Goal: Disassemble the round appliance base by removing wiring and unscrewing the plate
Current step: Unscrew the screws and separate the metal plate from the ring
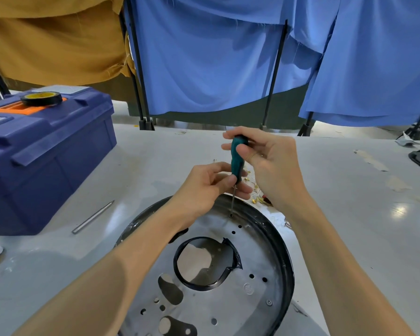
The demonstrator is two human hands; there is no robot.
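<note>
Right hand grips the screwdriver, left hand pinches its neck — steadying the tip on, I think, a screw.

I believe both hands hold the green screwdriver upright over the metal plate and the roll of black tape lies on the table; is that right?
Not quite: the head view shows the roll of black tape resting on top of the blue toolbox, not on the table. The rest is right.
</note>
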